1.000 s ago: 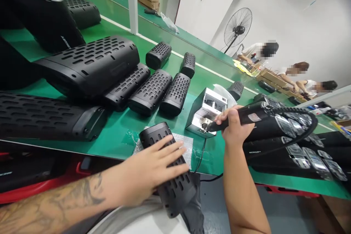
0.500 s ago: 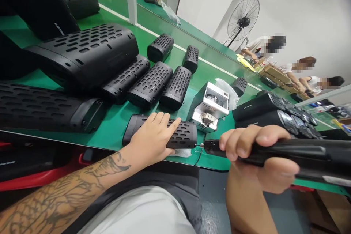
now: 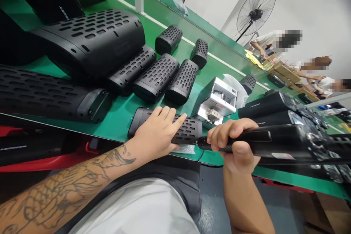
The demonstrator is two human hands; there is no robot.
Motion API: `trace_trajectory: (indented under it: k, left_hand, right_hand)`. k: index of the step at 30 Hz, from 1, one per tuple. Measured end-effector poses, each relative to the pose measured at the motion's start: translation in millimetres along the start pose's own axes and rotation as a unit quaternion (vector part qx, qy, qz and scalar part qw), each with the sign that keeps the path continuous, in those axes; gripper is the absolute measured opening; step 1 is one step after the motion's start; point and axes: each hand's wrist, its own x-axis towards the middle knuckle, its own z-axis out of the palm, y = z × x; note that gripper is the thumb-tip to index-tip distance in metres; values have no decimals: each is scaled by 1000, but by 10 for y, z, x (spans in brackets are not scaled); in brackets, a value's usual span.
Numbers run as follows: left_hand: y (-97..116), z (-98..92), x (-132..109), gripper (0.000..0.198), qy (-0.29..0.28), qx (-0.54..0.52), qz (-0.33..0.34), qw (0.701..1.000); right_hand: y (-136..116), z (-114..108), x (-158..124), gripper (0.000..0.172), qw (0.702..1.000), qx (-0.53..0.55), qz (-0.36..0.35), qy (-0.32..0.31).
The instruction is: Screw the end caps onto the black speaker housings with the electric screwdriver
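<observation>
My left hand (image 3: 157, 131) is wrapped over a black slotted housing (image 3: 189, 130) that lies lengthwise at the front edge of the green bench, holding it down. In my right hand (image 3: 237, 144) is a black electric screwdriver (image 3: 279, 139), held level with its nose to the left. The bit end meets the right end of the housing; the screw itself is too small to make out. Just behind them stands a silver box-shaped machine (image 3: 216, 100), perhaps a screw feeder. A clear plastic bag (image 3: 186, 149) lies partly under the housing.
More slotted black housings (image 3: 157, 76) stand behind, with larger ones (image 3: 95, 42) at left. Finished-looking black units (image 3: 267, 108) are stacked at right. A fan (image 3: 256, 14) and several co-workers (image 3: 264, 44) are across the bench. A red crate (image 3: 68, 157) sits below the left edge.
My right hand has moved left with the screwdriver, closing the gap between its nose and the housing's end. My left hand keeps its hold. The whole view has shifted slightly.
</observation>
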Motion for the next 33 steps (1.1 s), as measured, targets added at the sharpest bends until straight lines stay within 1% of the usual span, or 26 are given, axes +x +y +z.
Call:
trace_trajectory:
  k: [7, 12, 16, 18, 19, 21, 23, 25, 27, 29, 31, 33]
  left_hand:
    - [18, -65, 12, 108, -27, 0, -1, 1000]
    - [26, -94, 10, 107, -41, -10, -7, 999]
    - [37, -106, 17, 107, -42, -17, -16, 999]
    - [51, -107, 22, 109, -43, -14, -22, 999]
    - [60, -105, 23, 110, -46, -11, -24, 999]
    - [81, -94, 22, 111, -52, -3, -28, 998]
    - [105, -76, 16, 109, -49, 2, -33, 998]
    - [129, -60, 10, 107, -41, 7, -35, 999]
    - [144, -55, 3, 106, -36, 12, -35, 999]
    - [139, -70, -11, 105, -37, 7, -34, 999]
    - [96, -103, -38, 103, -40, -12, -33, 999]
    - [5, -146, -79, 101, -38, -29, -33, 998]
  right_hand:
    - [38, 26, 10, 24, 999, -10, -2, -48]
    - [78, 61, -13, 25, 999, 3, 1, -50]
    - [-1, 71, -47, 23, 999, 1, 10, -47]
    - [-83, 12, -18, 24, 1000, 2, 7, -27]
    - [-117, -40, 18, 25, 1000, -3, -4, -4]
    - [-137, -179, 135, 30, 995, -46, -51, 72]
    - [-68, -337, 288, 34, 977, -107, -104, 150]
    - [74, -475, 431, 33, 963, -144, -124, 191]
    - [233, -564, 523, 31, 962, -152, -112, 198]
    - [354, -598, 549, 33, 963, -159, -93, 196]
    - [414, -594, 527, 36, 965, -162, -79, 192]
    - [424, -580, 489, 38, 966, -159, -73, 190]
